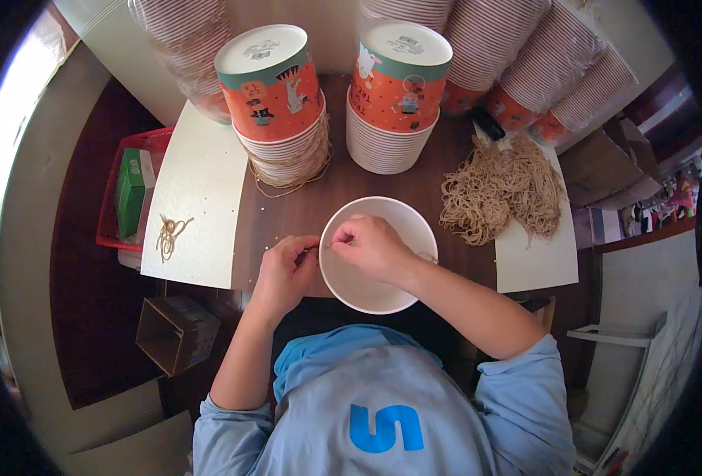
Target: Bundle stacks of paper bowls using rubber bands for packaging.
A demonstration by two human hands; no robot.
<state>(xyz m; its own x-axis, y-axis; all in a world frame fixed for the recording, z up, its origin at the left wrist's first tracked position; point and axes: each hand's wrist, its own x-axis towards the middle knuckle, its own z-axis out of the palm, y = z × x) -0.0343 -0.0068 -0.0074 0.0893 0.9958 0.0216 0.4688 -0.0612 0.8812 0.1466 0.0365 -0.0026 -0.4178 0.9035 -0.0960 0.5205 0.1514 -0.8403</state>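
- While both hands work at the rim of the white paper bowl (pixel 374 285), which sits on the near edge of the dark wooden table (pixel 351 186), the left hand (pixel 286 274) is pinched shut at the bowl's left rim on what looks like a thin string; the strand itself is too fine to make out for sure
- the right hand (pixel 373 246) reaches over the bowl's open mouth, fingers curled tight and pinching at the same spot on the rim
- judging from this, the string at this bowl's rim is mid-fitting, not finished; the bowl is otherwise empty
- beyond the bowl to the right, a large heap of tan string pieces (pixel 500 194) lies half on a white board (pixel 537 258), so plenty of supply is left
- left of the bowl, a second white board (pixel 200 182) carries a small bundle of strings (pixel 168 234)
- beyond the bowl stand two stacks of upturned printed bowls (pixel 275 103), (pixel 394 95); loose loops of string hang round the left stack
- farther back, sleeves of stacked bowls (pixel 541 59) lean against the wall
- far left of the bowl a red basket (pixel 141 147) holds a green box (pixel 130 190); a cardboard box (pixel 175 332) sits on the floor
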